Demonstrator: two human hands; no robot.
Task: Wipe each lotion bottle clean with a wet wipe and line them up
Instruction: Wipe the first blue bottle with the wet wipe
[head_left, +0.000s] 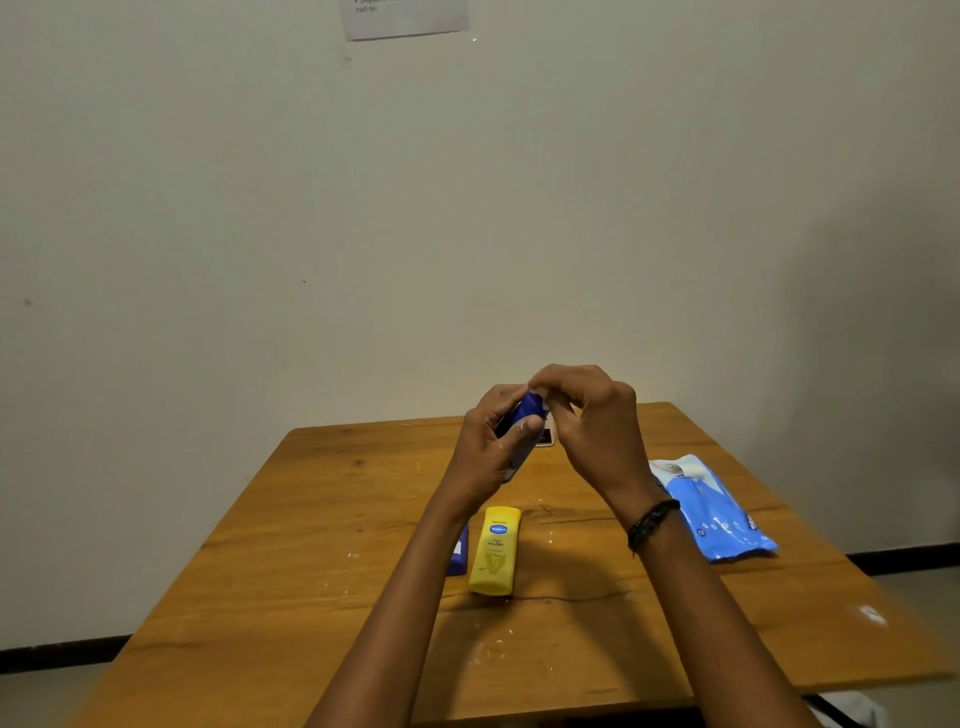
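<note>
My left hand (491, 447) grips a dark blue lotion bottle (524, 415) and holds it raised above the wooden table (311, 545). My right hand (587, 415) curls over the bottle's top end, fingers pinching a small white wipe (545, 408) against it; most of the wipe is hidden. A yellow lotion bottle (494, 551) lies flat on the table below my hands. Another dark blue bottle (458, 553) lies just left of the yellow one, mostly hidden by my left forearm.
A light blue pack of wet wipes (711, 506) lies at the table's right side. A small pale object (546, 436) lies on the table behind my hands. The table's far edge meets a plain wall. White specks dot the tabletop.
</note>
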